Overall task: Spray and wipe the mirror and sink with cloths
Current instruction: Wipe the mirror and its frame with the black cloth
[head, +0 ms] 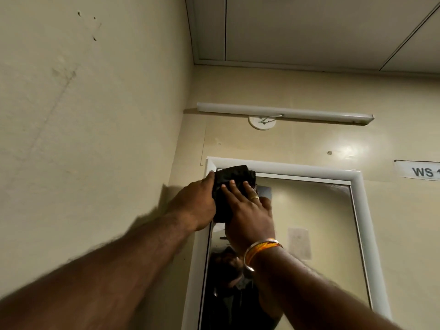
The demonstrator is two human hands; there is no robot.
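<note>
A tall mirror [309, 222] in a white frame [362, 222] hangs on the cream wall ahead. A black cloth [232, 173] is pressed against the mirror's top left corner. My left hand [195, 206] grips the cloth's left edge, thumb up along the frame. My right hand [250, 210] lies flat on the cloth with straight fingers, a ring on one finger and bangles at the wrist. The sink and any spray bottle are out of view.
A side wall [83, 127] stands close on the left, meeting the mirror wall at a corner. A white tube light [285, 113] is fixed above the mirror. A paper label [419, 171] reading "WS" is stuck at the right. Ceiling panels are overhead.
</note>
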